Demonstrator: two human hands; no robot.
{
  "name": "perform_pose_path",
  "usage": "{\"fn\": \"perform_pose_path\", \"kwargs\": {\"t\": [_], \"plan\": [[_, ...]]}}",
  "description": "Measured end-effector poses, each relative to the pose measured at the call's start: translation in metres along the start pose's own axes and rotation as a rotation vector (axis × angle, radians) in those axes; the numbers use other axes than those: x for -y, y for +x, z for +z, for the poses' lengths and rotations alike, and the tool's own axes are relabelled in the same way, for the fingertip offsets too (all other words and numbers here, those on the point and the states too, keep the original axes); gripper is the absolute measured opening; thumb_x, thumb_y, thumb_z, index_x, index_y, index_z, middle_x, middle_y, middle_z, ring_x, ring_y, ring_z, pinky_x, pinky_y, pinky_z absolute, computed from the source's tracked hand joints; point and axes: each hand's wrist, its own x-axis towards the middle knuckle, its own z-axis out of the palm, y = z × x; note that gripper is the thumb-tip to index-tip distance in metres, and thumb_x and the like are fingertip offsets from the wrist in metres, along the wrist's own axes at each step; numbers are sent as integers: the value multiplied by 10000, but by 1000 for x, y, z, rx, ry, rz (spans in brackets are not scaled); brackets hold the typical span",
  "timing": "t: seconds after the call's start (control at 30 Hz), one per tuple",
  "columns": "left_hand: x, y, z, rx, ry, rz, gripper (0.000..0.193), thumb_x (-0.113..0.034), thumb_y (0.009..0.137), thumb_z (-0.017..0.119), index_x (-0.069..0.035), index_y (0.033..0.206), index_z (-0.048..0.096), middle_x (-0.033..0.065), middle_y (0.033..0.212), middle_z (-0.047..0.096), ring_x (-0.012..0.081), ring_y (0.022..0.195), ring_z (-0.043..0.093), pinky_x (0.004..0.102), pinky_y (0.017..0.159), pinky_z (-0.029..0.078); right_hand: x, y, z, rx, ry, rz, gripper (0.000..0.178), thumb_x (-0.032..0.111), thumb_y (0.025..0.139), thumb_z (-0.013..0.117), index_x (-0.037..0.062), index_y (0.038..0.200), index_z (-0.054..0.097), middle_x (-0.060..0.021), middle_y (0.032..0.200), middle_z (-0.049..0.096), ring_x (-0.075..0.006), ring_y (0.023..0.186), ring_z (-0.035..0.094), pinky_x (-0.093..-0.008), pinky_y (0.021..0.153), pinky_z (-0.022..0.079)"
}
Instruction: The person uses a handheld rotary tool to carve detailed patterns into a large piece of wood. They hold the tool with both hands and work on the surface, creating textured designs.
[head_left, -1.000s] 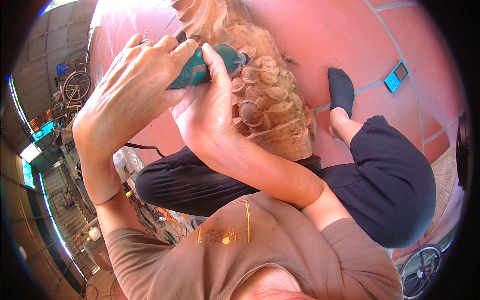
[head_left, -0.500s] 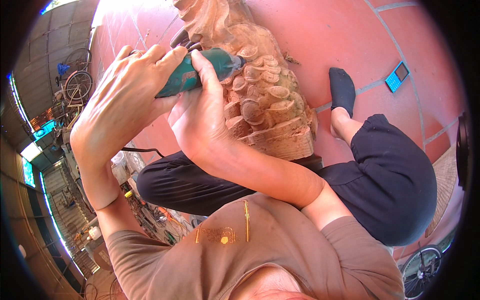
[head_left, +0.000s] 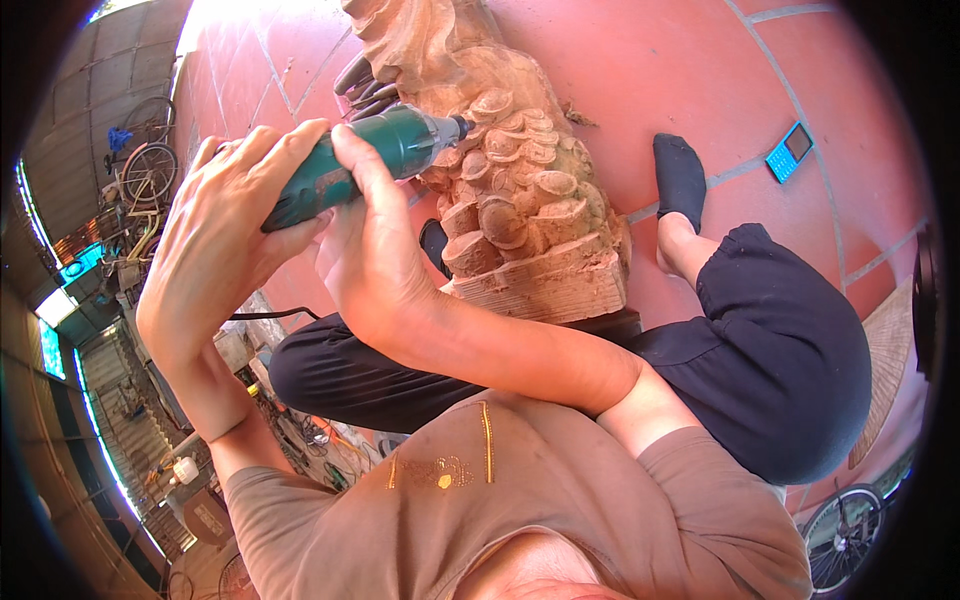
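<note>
A green die grinder (head_left: 372, 152) with a grey nose slants up to the right between my hands. My left hand (head_left: 228, 215) is wrapped round its rear end. Further forward, my right hand (head_left: 375, 225) grips the body from below, thumb laid along the side. The grinder's dark tip is at the left side of a carved wooden piece (head_left: 545, 195); whether it touches the wood I cannot tell. Rounded, overlapping lumps cover the carving above a flat base, with flowing folds at its far end. A black cord (head_left: 275, 315) shows below my hands.
Dark slender tools (head_left: 365, 88) lie left of the carving. A blue keypad phone (head_left: 790, 152) rests on the red tiled floor (head_left: 620, 60) at the right. My sock-clad foot (head_left: 680, 175) is beside the carving. Bicycles (head_left: 150, 172) and clutter stand at the far left.
Both hands and the die grinder have shifted left and slightly toward me. Its tip has moved from over the carved lumps to their left edge. The carving has barely moved in view.
</note>
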Motion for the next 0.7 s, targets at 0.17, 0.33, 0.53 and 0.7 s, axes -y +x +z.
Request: {"fn": "perform_pose_path", "kwargs": {"t": [0.17,0.33,0.53,0.7], "plan": [[1,-11,13,-55,-105,-50,674,-161,750,798,-68,1379,576,113,1076,651,328,998,609,429,950,451,-5,-1,-6,-46,-42,-13,332,345,993,666,166,1257,573,34,1205,603,-106,1149,547,-336,1043,408],[5,-7,24,-56,-153,-23,669,-163,756,794,-65,1379,572,114,1069,648,325,1002,610,415,948,446,-5,4,-15,-124,-77,-42,345,351,989,669,161,1261,575,34,1205,603,-107,1136,555,-338,1037,411],[12,2,23,-12,-129,0,682,-195,773,785,-71,1401,550,126,1104,638,354,1064,619,497,1009,430,1,7,-12,-72,-56,-53,348,357,994,654,158,1267,571,39,1225,600,-96,1151,550,-313,1041,403],[13,10,17,21,-131,-1,688,-201,767,778,-101,1409,550,127,1132,639,370,1110,621,558,1064,410,6,4,0,-94,-39,-65,341,371,1002,636,159,1262,574,42,1225,609,-95,1141,558,-308,1034,407]]}}
